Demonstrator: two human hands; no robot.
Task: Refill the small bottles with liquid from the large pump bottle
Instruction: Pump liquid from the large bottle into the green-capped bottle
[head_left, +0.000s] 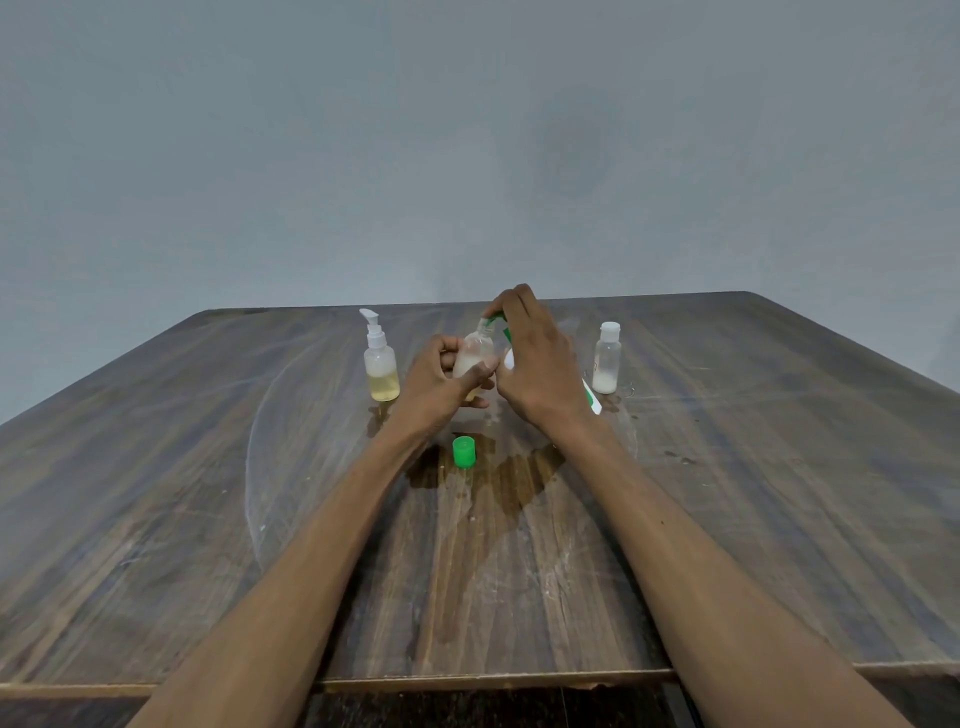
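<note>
Your left hand (441, 376): fingers curled, gripping | your right hand (537, 358): just beside it, fingers arched downward, gripping | both forearms extended forward, converging

A plain grey-blue wall (467, 156) fills the upper half of the view, bare and evenly lit, with a faint darker patch right of centre that may be a shadow. Below it stands a dark wooden table (156, 493) with streaky grain, pale scuffs and curved whitish marks across its top, and a wet-looking brown stain (498, 478) near the middle. The table's near edge shows a lighter strip, and beneath it only a dark, unclear area can be made out.
</note>
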